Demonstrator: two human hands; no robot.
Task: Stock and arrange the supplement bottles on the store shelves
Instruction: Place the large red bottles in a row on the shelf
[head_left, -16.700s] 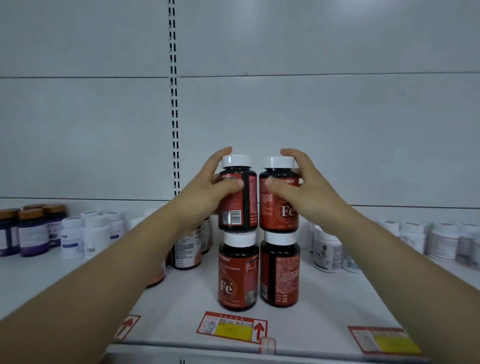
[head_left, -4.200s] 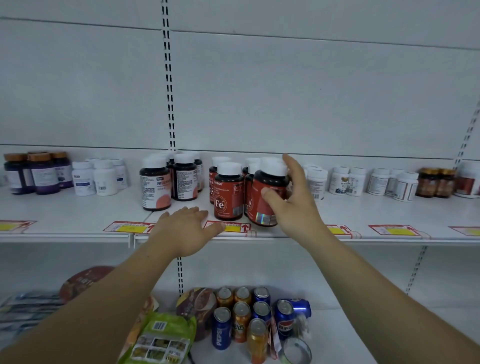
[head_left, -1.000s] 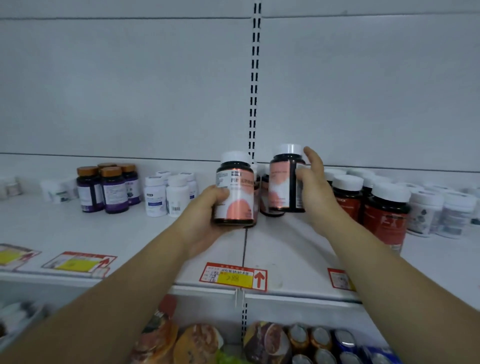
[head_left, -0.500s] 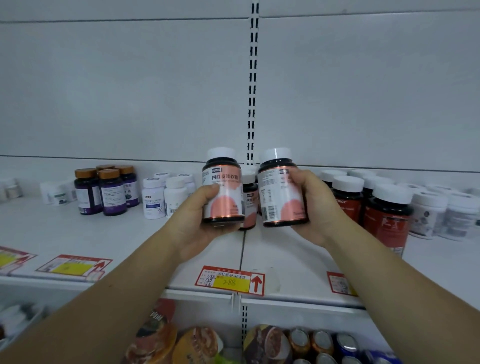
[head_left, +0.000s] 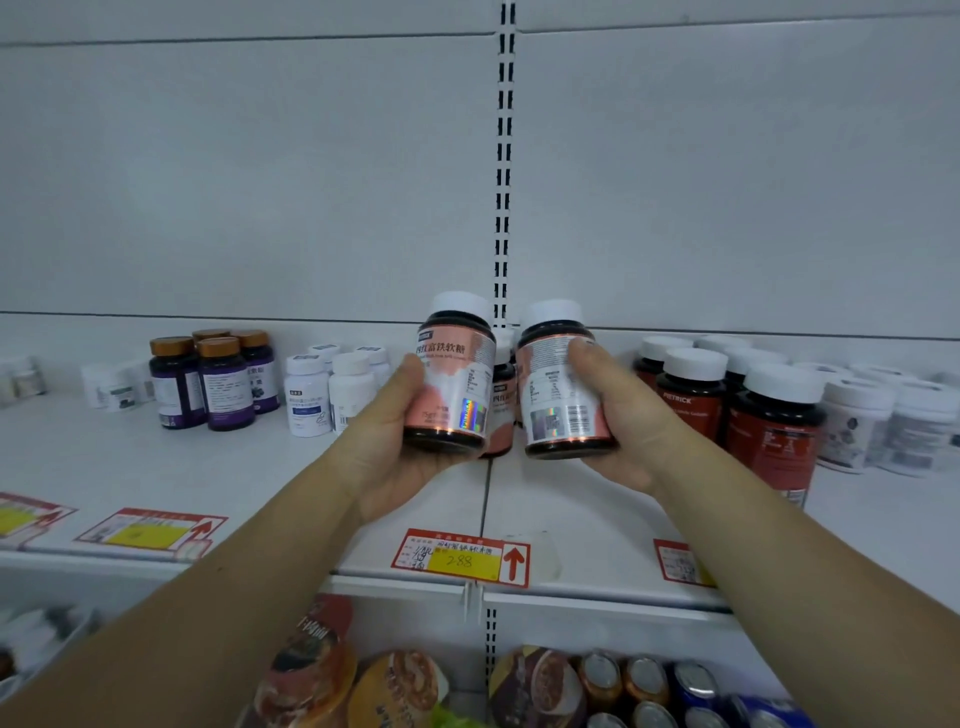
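Two dark supplement bottles with pink-and-white labels and white caps are held up side by side above the white shelf (head_left: 571, 519). My left hand (head_left: 387, 447) grips the left pink bottle (head_left: 454, 374) from below and the side. My right hand (head_left: 621, 421) grips the right pink bottle (head_left: 556, 384), thumb across its label. Between and behind them another pink-label bottle (head_left: 501, 405) stands on the shelf, mostly hidden.
Red-label bottles (head_left: 769, 431) stand close on the right, with white jars (head_left: 852, 421) beyond. To the left are small white bottles (head_left: 311, 395) and purple bottles (head_left: 223, 384). Price tags (head_left: 462, 556) line the shelf edge. Drink cans (head_left: 644, 686) and snack packs fill the shelf below.
Both bottles have turned slightly in my hands and drifted a little right and down; the left label's front text now faces me. My grips are unchanged.
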